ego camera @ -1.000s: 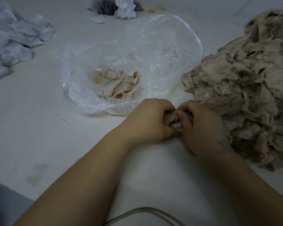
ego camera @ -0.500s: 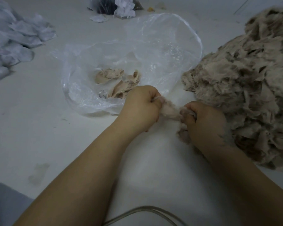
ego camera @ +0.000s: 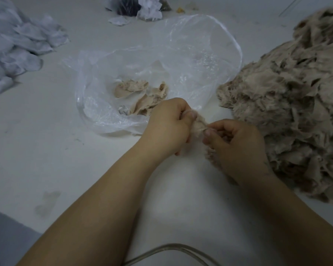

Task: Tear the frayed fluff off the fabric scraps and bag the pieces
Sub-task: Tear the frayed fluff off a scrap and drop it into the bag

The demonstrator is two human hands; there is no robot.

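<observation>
A small beige fabric scrap (ego camera: pixel 199 125) is stretched between my two hands just in front of a clear plastic bag (ego camera: pixel 181 60). My left hand (ego camera: pixel 167 127) pinches its left end with thumb and curled fingers. My right hand (ego camera: pixel 236 144) pinches the right end, and fuzzy beige fluff (ego camera: pixel 210 156) shows under its palm. Several beige pieces (ego camera: pixel 140 96) lie inside the open bag. A big heap of beige frayed scraps (ego camera: pixel 288 104) lies at the right, touching my right hand's side.
Everything lies on a white surface (ego camera: pixel 46 150). A pile of pale grey-white scraps (ego camera: pixel 13 48) lies at the far left. A dark bag with white crumpled bits (ego camera: pixel 136 6) sits at the top. A curved cable (ego camera: pixel 171 250) runs along the bottom edge.
My hands were pressed together on the scrap, then pulled apart. The left hand has moved up and left toward the bag's edge, stretching the scrap between them.
</observation>
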